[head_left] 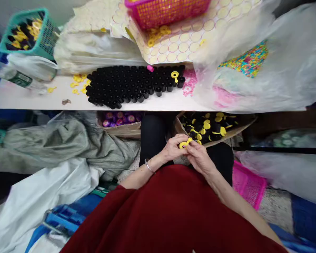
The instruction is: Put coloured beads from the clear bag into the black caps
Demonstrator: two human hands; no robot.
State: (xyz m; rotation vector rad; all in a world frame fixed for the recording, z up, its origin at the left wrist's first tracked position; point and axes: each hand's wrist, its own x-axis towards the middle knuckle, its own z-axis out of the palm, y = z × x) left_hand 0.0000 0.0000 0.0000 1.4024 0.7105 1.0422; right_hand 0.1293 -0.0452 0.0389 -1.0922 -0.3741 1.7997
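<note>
Rear of white table: turquoise basket, one; pink basket, one. Below its edge: cardboard boxes, two. Before it: hands, two; held yellow piece, one.

The yellow ring-tabbed piece is looking like smooth plastic, and the black cylinders like hard plastic. At far right, the translucent bag is showing thin, crinkled, shiny film. The metal bangle is gleaming; the red top is appearing as matt cloth, the left box as dull cardboard.
</note>
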